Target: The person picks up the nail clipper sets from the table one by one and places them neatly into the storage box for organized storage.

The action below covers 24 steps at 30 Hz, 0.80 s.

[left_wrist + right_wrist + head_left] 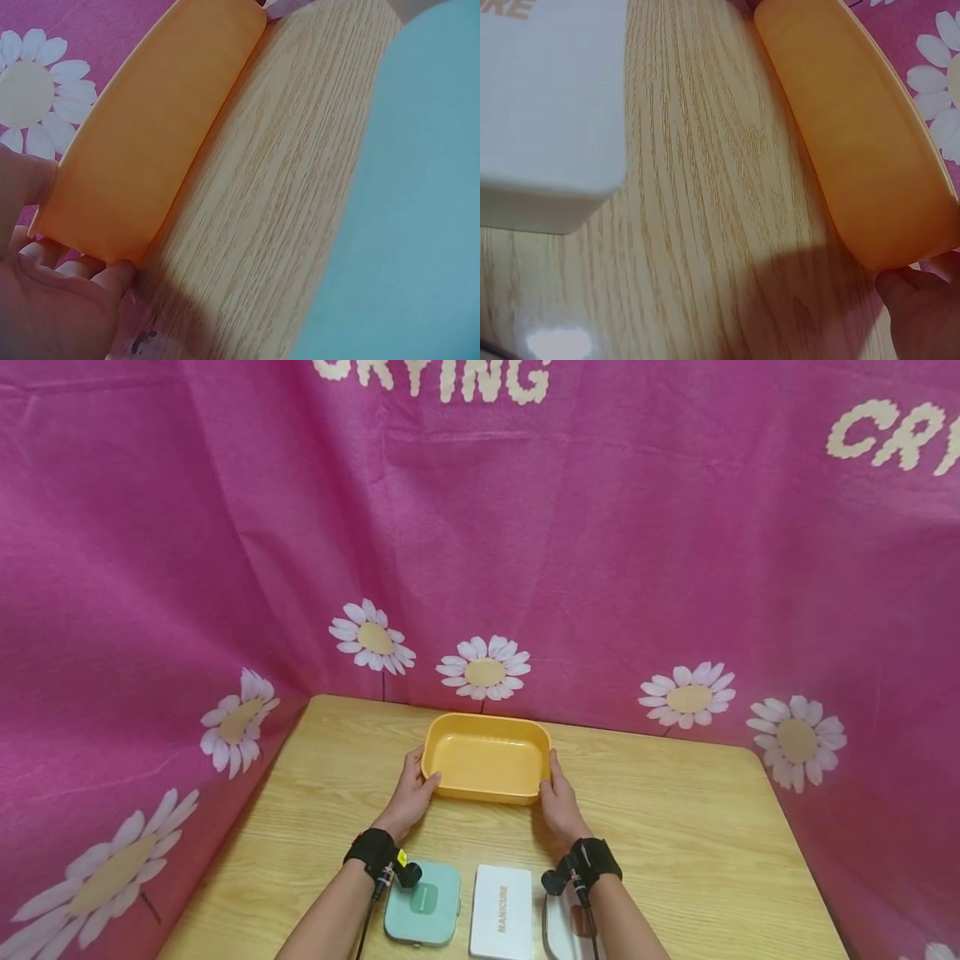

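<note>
A yellow rectangular plastic tub (491, 767) with rounded corners stands near the back of the wooden table, nothing inside it. My left hand (408, 795) grips its left end, thumb at the rim. At the opposite end my right hand (561, 802) grips it the same way. The left wrist view shows the tub's outer side wall (154, 142), with fingertips curled under its lower corner. In the right wrist view, fingers of the right hand (924, 311) reach the base of the other corner.
In front of the tub lie a mint green case (423, 920), a white box (486, 914) lettered MANICURE, and a white case (558, 931) partly hidden by the right wrist. A pink curtain (517, 552) with daisies hangs behind the wooden table (675, 827).
</note>
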Motion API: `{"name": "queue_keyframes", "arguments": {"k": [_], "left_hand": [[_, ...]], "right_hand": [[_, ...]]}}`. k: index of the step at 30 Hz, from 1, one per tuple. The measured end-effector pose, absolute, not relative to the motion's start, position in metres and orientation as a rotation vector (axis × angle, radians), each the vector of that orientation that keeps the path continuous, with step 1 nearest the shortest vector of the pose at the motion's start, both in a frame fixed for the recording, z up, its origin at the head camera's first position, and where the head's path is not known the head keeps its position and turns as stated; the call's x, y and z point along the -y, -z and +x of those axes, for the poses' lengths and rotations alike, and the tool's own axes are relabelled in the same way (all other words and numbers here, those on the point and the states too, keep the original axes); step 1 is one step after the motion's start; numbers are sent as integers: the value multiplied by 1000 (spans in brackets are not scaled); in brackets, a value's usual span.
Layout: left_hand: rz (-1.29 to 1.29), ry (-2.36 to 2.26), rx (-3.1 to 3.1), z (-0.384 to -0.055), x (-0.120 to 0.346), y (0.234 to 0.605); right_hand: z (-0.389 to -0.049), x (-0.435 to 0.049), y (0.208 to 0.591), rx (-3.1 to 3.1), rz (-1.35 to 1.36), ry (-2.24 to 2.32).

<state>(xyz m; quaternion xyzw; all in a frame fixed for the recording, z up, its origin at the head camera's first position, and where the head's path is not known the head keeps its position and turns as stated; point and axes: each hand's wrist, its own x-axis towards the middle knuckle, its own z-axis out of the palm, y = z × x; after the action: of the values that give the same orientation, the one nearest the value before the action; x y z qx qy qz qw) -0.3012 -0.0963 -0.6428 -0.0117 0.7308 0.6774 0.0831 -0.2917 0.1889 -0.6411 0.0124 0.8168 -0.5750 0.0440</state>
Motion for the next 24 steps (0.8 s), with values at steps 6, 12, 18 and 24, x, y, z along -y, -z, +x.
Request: {"name": "queue_keyframes", "arguments": {"k": [6, 12, 18, 24], "left_hand": [[-23, -2020, -2166, -302, 95, 644], [28, -2019, -2171, -301, 92, 644], [65, -2010, -2176, -299, 86, 641], [97, -1962, -2195, -290, 82, 637]], "right_hand": [[-289, -192, 640, -2489, 28, 1758], [-286, -197, 638, -2493, 34, 1756], [-283, -205, 639, -2524, 41, 1741], [-273, -213, 640, -2520, 30, 1768]]}}
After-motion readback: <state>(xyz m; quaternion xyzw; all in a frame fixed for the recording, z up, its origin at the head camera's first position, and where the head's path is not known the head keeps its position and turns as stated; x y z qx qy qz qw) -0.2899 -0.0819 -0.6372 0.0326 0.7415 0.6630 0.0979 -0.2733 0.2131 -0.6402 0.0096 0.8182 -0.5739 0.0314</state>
